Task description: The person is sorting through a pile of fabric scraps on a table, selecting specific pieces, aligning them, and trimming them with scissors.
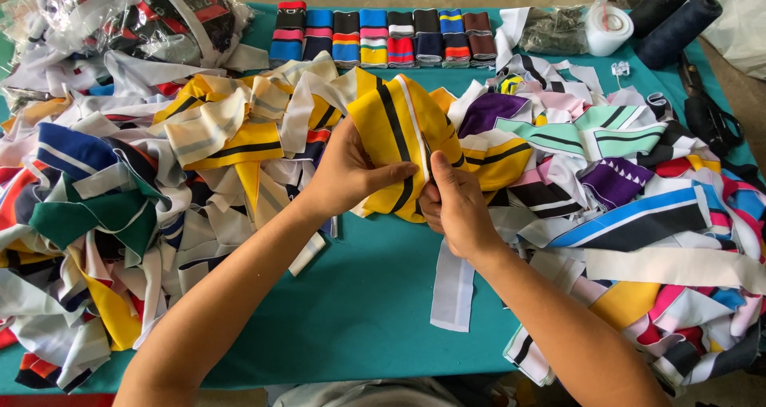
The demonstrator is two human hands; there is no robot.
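A yellow fabric strip with black and white stripes [391, 124] is held up over the teal table [359, 311]. My left hand [347, 171] grips its lower left part, thumb pointing right across the cloth. Close beside it, my right hand [455, 203] pinches the strip's lower edge, thumb pressed up against the fabric. A white strip [453, 291] hangs down below my right hand onto the table.
Heaps of striped fabric strips cover the left [120, 207] and right [638, 207] sides. A row of folded strips [383, 38] lines the far edge. Dark thread cones [674, 16], a white tape roll [608, 25] and black scissors [706, 112] lie at far right.
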